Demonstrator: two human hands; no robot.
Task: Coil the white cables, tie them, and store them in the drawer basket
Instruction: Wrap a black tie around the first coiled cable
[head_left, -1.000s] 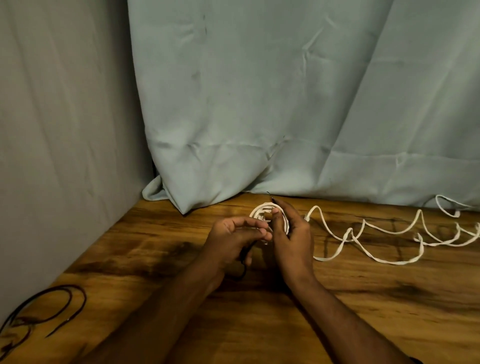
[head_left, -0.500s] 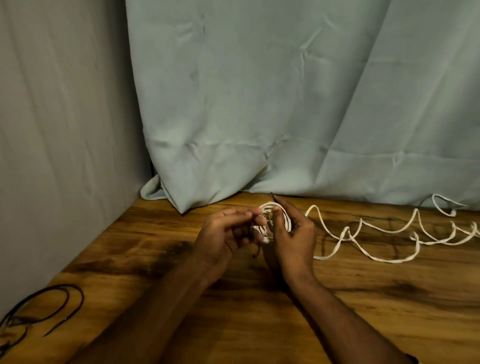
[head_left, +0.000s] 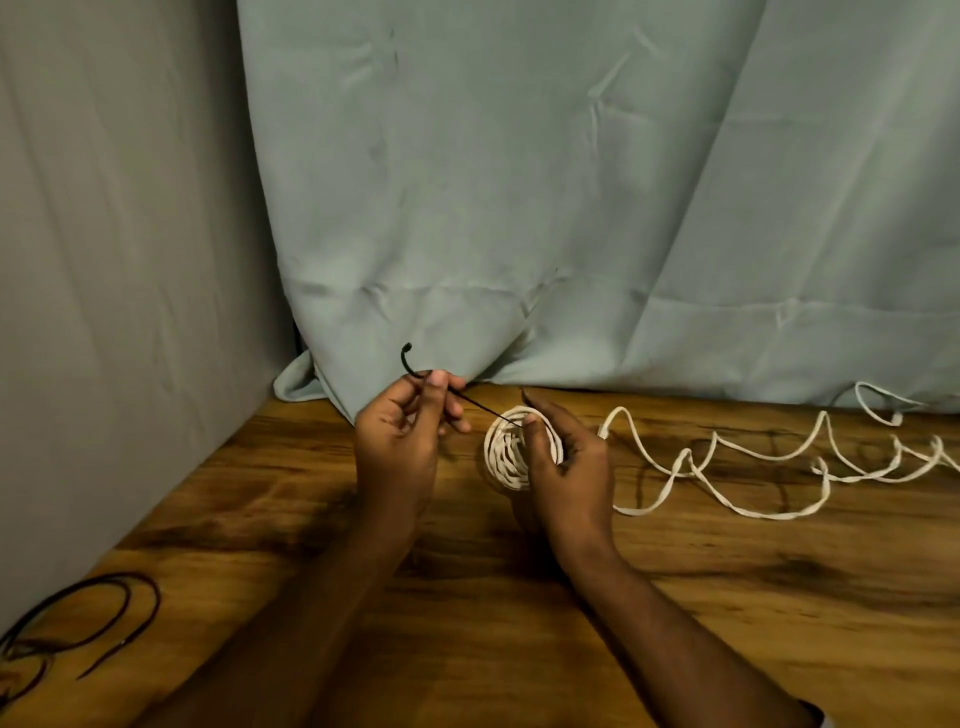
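We worked at a wooden tabletop (head_left: 519, 597) with a pale curtain (head_left: 571, 208) hanging along its far edge. Much of the task looked unfinished to us: a second, loose white cable (head_left: 748, 457) sprawled in open waves along the far right part of the tabletop, uncoiled, and no drawer basket was in view.

Near the far edge, about midway along, our right hand (head_left: 566, 467) held the coiled white cable (head_left: 506, 452) upright, thumb pressed across its top and fingers curled behind it. Our left hand (head_left: 402, 441), just beside the coil, pinched a thin black tie (head_left: 457, 397) between thumb and fingertips; the tie ran taut down to the top of the coil, and its free end curled up above the left hand. A bundle of spare dark ties (head_left: 78, 623) lay at the near left corner.

The biggest risk we saw was the coil springing open: it was held mainly at one point on its rim, so easing the right thumb to pass the tie could let the turns fan out. Next, pulling the tie hard from the left could drag it off the coil, or cinch only some of the turns. Smaller still, the thin tie could slip from the left pinch. We could not tell whether it already passed through the coil.
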